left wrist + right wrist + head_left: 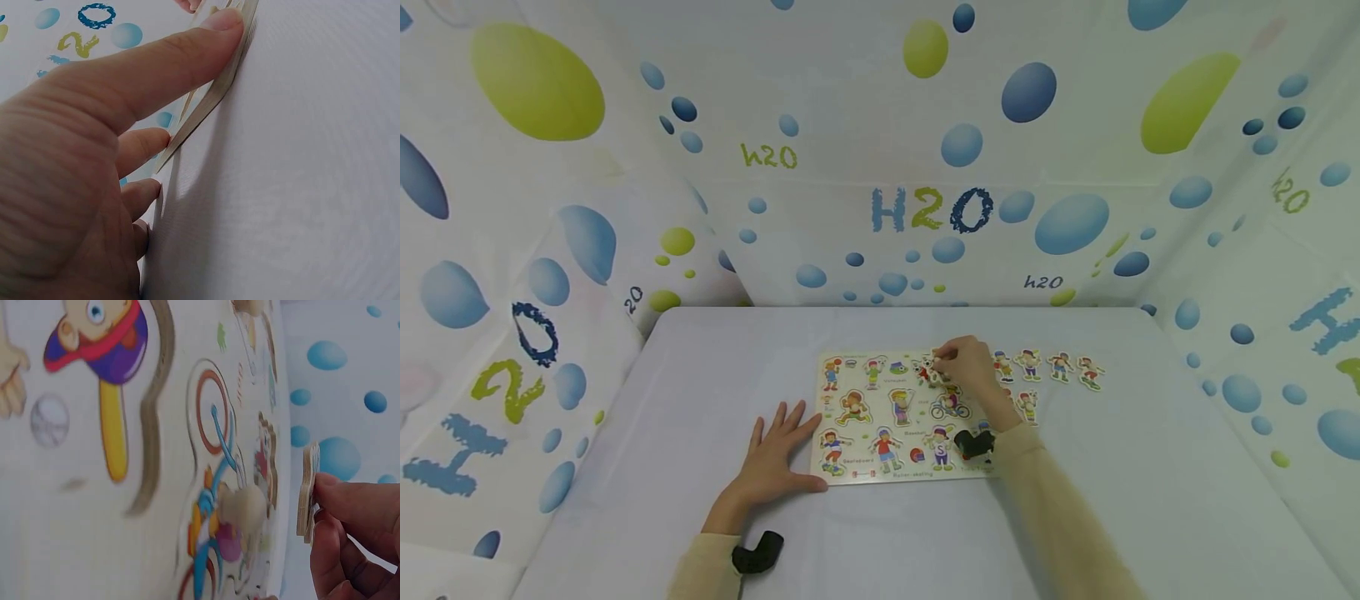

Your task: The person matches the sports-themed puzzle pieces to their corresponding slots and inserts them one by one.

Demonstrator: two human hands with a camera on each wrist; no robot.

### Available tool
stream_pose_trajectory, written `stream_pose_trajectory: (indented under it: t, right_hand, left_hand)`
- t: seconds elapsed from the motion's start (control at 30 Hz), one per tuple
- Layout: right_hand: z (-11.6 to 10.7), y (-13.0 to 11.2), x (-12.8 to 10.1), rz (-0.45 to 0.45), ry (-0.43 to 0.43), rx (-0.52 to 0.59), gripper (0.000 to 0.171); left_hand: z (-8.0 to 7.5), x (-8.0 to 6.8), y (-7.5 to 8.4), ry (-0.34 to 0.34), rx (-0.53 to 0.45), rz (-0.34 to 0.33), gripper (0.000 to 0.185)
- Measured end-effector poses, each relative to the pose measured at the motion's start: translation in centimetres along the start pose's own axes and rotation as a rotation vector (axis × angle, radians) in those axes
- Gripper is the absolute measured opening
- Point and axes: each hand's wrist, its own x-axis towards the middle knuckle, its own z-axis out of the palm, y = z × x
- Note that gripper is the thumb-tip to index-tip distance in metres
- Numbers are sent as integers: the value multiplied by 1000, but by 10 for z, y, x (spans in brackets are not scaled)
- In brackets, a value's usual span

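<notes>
Two hands are seen on a smooth white table (700, 375): the flat wooden puzzle board (857, 467) is steadied by the splayed left hand (775, 458), while a thin figure-shaped piece (307, 490) is pinched over its top edge by the right hand (972, 367).

Open surface (715, 375) lies left of and in front of the puzzle board (850, 473); loose pieces (1060, 367) line its right side, curtain walls (925, 208) closing three sides.

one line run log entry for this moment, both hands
left hand: flat on table, thumb at puzzle board edge | right hand: pinches puzzle piece above board | loose pieces: right of board
</notes>
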Motion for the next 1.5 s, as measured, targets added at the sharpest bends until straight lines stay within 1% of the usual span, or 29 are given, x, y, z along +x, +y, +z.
stream_pose_trajectory:
  t: [0.27, 0.43, 0.6, 0.8, 0.93, 1.1, 1.33, 1.5]
  right_hand:
    - [13, -4, 5, 77, -25, -41, 12]
    - [19, -1, 7, 82, -9, -61, 12]
    - [24, 3, 8, 97, -14, -78, 11]
    - [26, 2, 9, 116, -20, -91, 12]
    - [27, 1, 9, 126, -27, -118, 11]
    - [26, 0, 9, 105, -30, -141, 11]
    - [24, 1, 8, 67, -50, -118, 12]
    - [21, 1, 6, 42, -64, -122, 13]
  left_hand:
    - [0, -1, 1, 6, -1, 6, 107]
    - [-1, -2, 2, 17, -4, 10, 107]
    - [-2, -3, 4, 24, 4, 9, 106]
    - [-2, -3, 4, 19, 1, 5, 106]
    - [-3, -2, 4, 0, 7, -9, 107]
    - [-3, -1, 4, -4, 6, -3, 107]
    - [-3, -2, 4, 23, 18, 26, 106]
    - [-3, -1, 4, 9, 23, 13, 106]
